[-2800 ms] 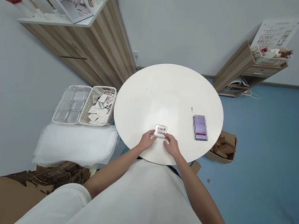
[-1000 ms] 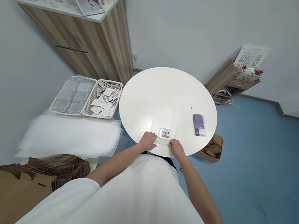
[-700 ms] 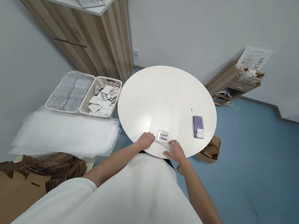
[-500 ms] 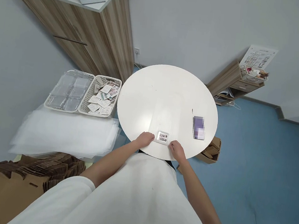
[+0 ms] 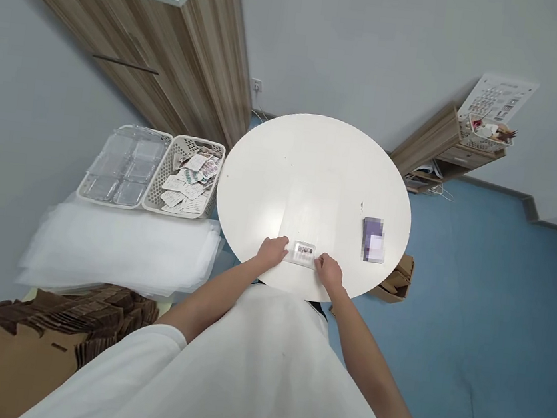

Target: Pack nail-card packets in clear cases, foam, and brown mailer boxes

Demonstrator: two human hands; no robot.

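A small clear case (image 5: 305,249) with rows of small dark ovals lies near the table's front edge. It rests on a thin translucent sheet (image 5: 302,222) that stretches away from me across the white table. The case's near row looks whitened, as though the sheet's near end covers it. To the left of the case, my left hand (image 5: 272,252) is closed on the sheet's near edge. On the other side, my right hand (image 5: 329,270) pinches that edge by the case's right corner. Fingertip detail is too small to make out fully.
A purple pixelated item (image 5: 373,240) lies on the round table (image 5: 252,179) at right. To the left stand a basket of cards (image 5: 191,179), a basket of clear boxes (image 5: 127,165) and stacked translucent sheets (image 5: 123,245). A cardboard box (image 5: 395,283) sits on the floor.
Both hands have moved slightly away from me along the case's sides. The near row of ovals, plain before, now looks veiled in white. The camera view has shifted a little.
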